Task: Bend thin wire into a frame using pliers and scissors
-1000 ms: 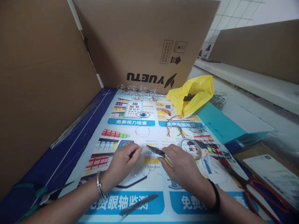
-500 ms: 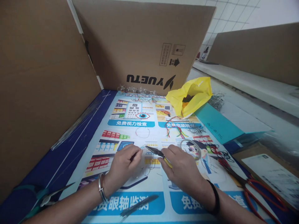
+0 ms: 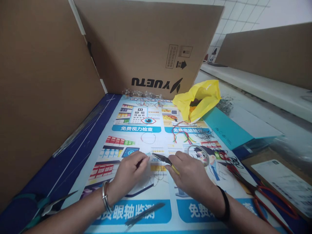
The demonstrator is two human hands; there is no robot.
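My right hand is wrapped round a pair of needle-nose pliers with yellow handles. Their dark jaws point left and meet a thin wire just beyond my left fingertips. Thumb and forefinger of my left hand pinch this wire, mostly hidden by the fingers. Below the pliers hangs a thin loop of wire. Farther back on the printed sheet lies another thin wire ring. A bundle of short dark wires rests near the front edge.
Red-handled scissors lie at right, green-handled ones at left. A yellow bag, coloured threads, a roll of clear tape and a teal box stand right. Cardboard walls the back, tangled wires before it.
The wire loop hanging below the pliers has shifted slightly to the right. Both hands and the pliers stay almost in place.
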